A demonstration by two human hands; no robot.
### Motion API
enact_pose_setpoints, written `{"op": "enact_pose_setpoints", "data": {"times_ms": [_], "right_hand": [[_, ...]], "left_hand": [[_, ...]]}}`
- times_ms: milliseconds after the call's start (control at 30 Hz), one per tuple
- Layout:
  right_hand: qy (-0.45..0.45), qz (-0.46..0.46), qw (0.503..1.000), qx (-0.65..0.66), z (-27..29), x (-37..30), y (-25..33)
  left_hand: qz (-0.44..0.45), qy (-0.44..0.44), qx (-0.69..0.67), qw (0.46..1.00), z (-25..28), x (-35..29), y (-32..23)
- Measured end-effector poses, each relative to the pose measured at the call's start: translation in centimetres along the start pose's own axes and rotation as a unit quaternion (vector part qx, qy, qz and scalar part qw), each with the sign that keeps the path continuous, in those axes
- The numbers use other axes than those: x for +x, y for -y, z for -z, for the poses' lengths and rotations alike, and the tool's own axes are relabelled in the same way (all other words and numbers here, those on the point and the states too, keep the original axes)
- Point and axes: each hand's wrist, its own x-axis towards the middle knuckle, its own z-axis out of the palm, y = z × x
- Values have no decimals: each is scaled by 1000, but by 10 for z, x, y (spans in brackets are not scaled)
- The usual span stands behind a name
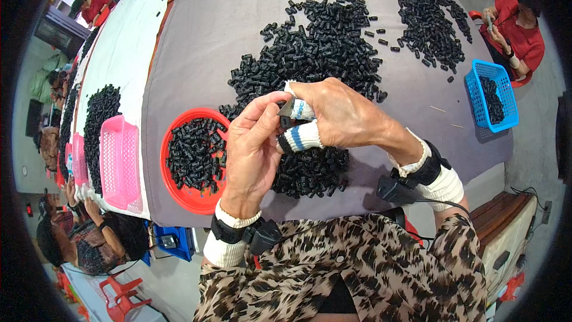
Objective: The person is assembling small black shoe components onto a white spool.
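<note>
Both my hands meet over the grey tabletop, just in front of a large heap of small black cylindrical parts. My left hand is closed, thumb and fingertips pinched together on something too small and hidden to name. Against it works my closed right hand, which wears white cloth finger covers with blue marks. From its fingers a small dark grey, pointed, blade-like piece reaches to the left thumb. Under the hands lies a smaller pile of black parts.
A red round basket with black parts stands left of my left hand. Pink baskets and more parts are farther left. At the right edge sits a blue basket; a person in red works beyond it. Other people sit along the left.
</note>
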Motion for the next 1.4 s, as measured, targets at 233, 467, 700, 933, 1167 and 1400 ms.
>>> {"op": "enact_pose_setpoints", "data": {"times_ms": [233,467,700,933,1167,1400], "right_hand": [[-39,-15,996,78,1,-3,7],[-54,-26,996,70,1,-3,8],[-90,15,992,82,0,-3,6],[-82,0,995,58,0,-3,5],[-60,5,997,52,4,-2,10],[-37,6,999,33,5,0,9]], "left_hand": [[7,81,-138,987,7,3,0],[-9,44,-124,991,1,0,2],[-7,22,-48,999,3,2,-1],[0,14,-97,995,-3,-1,0],[9,7,-108,994,-1,-2,1],[-2,27,-91,996,0,-2,3]]}}
